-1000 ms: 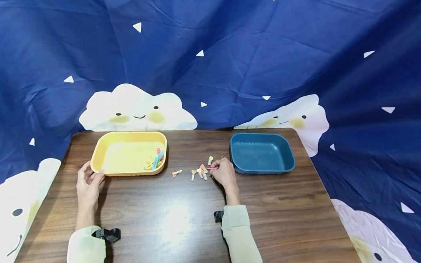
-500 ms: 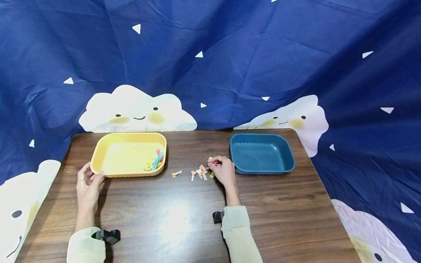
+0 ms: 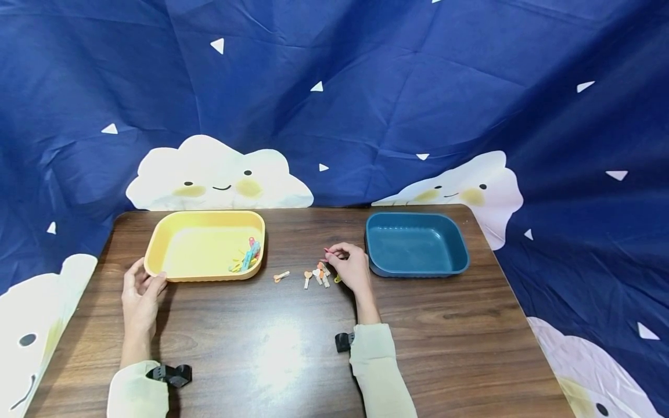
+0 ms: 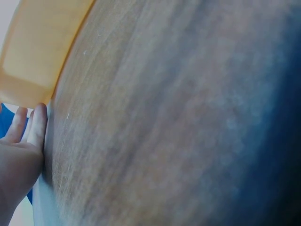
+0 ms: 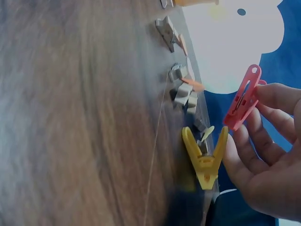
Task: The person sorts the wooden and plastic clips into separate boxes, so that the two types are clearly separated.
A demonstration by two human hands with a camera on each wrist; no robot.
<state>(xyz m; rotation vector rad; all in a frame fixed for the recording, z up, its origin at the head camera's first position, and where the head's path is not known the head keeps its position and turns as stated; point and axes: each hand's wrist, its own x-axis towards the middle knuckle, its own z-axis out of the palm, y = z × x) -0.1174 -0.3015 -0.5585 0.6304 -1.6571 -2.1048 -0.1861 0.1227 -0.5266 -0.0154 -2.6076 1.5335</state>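
My right hand pinches a pink plastic clothespin between thumb and fingers, held up over the table. Near it on the wood lies a yellow clothespin, mostly covered by the hand in the head view. To its left are several small wooden clothespins with heart tops, some bunched together, and a single one farther left. My left hand holds the near left corner of the yellow basin, thumb at the rim. Blue, pink and yellow clothespins lie at that basin's right end.
A dark blue basin stands at the back right of the brown wooden table. Behind the table hangs a blue curtain with clouds. Black camera mounts sit on both wrists.
My right hand has lifted the pink clothespin from beside the wooden ones and moved slightly left and back, uncovering part of the yellow clothespin. My left hand has stayed at the yellow basin.
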